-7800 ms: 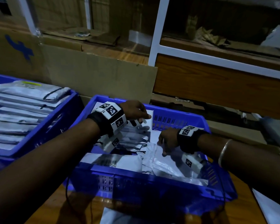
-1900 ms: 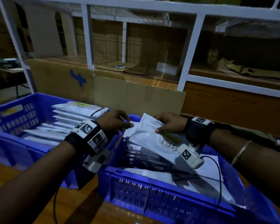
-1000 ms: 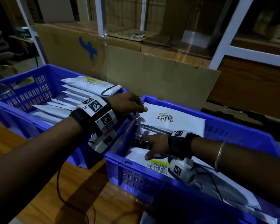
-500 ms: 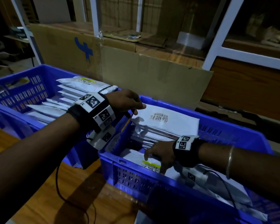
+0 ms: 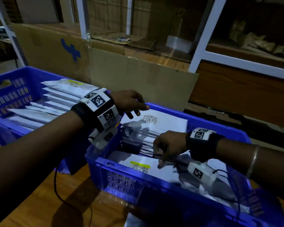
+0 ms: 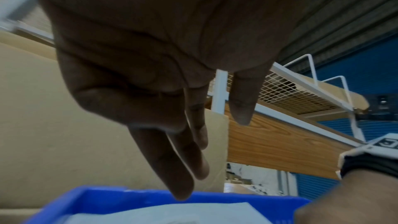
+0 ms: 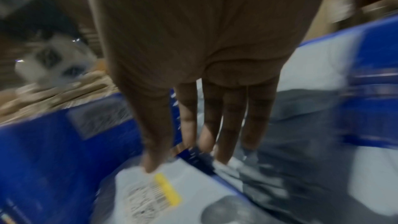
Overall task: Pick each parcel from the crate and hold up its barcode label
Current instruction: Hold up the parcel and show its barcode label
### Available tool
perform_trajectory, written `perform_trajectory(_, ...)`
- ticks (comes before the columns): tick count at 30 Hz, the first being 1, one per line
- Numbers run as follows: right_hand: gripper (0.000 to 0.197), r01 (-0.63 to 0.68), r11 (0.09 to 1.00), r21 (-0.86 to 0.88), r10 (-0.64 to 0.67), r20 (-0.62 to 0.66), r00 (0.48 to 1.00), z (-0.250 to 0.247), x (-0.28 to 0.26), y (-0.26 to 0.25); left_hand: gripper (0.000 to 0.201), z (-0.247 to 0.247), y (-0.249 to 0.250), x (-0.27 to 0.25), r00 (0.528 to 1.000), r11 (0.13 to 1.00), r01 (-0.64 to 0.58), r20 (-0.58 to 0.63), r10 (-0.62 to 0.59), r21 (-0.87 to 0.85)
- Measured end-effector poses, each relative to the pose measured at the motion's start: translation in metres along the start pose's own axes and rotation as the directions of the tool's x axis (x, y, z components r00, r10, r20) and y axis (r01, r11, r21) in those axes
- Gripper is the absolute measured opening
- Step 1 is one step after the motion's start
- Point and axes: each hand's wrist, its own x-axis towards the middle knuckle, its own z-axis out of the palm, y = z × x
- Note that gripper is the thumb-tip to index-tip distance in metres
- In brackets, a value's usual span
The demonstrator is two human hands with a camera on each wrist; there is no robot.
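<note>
- The right hand (image 5: 168,145) reaches into the near crate (image 5: 156,179) at the lower centre of the head view, fingers straight and spread, tips down at the front parcel (image 5: 147,163); it holds nothing.
- In the right wrist view, blurred by motion, the thumb tip meets the parcel's top edge just above its yellow-striped barcode label (image 7: 155,195).
- The left hand (image 5: 129,102) hovers at centre frame over the crate's far left corner, fingers loosely extended and empty, above the rear parcel (image 5: 167,123), whose label faces up.
- The step in hand looks like picking the front parcel. To do it well, I would slide the fingers behind its top edge and pinch with the thumb beside the label, not over it.
- The mailer looks thin and slippery, so lift straight up to avoid dragging neighbours along.
- The black cable (image 5: 236,190) from the right wrist unit hangs into the crate and could snag.
- A second crate (image 5: 15,95) at the left of the frame holds stacked parcels.
</note>
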Motion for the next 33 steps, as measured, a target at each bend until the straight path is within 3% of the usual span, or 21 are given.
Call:
perform_trajectory(3,0.016,-0.092,0.996,0.008,0.092,0.011,0.996,-0.001,-0.027,0.026,0.032,0.012,0.019,0.011,0.999,0.997,-0.023,0.041,0.02,0.076)
perform_trajectory(8,0.006,-0.247,0.963,0.109,0.244,0.042,0.969,0.013,-0.067,0.074,0.028,0.041,0.039,0.031,0.995,0.997,-0.064,0.079,0.061,0.04)
perform_trajectory(12,0.013,-0.338,0.935,0.11,0.335,0.042,0.941,0.024,-0.084,0.1,0.034,0.063,0.049,0.045,0.991,0.991,-0.092,0.11,0.081,0.101)
perform_trajectory(19,0.02,-0.366,0.925,0.102,0.365,0.027,0.931,0.041,-0.075,0.114,0.038,0.089,0.053,0.066,0.987,0.986,-0.12,0.126,0.105,0.118)
perform_trajectory(21,0.01,-0.377,0.923,0.079,0.376,0.029,0.926,0.045,-0.068,0.114,0.041,0.094,0.054,0.073,0.987,0.989,-0.125,0.115,0.115,0.084)
perform_trajectory(23,0.021,-0.391,0.917,0.078,0.39,0.019,0.92,0.047,-0.059,0.118,0.043,0.098,0.056,0.078,0.986,0.989,-0.134,0.11,0.126,0.067)
perform_trajectory(26,0.017,-0.425,0.899,0.104,0.429,-0.02,0.903,0.048,-0.05,0.121,0.042,0.102,0.058,0.083,0.984,0.986,-0.155,0.099,0.149,0.055)
perform_trajectory(29,0.049,-0.455,0.885,0.093,0.459,-0.028,0.888,0.052,-0.039,0.125,0.04,0.105,0.057,0.088,0.983,0.985,-0.17,0.079,0.167,0.036)
perform_trajectory(33,0.063,-0.462,0.887,0.02,0.462,-0.064,0.885,0.06,-0.027,0.127,0.039,0.104,0.055,0.091,0.981,0.983,-0.184,0.062,0.182,0.02)
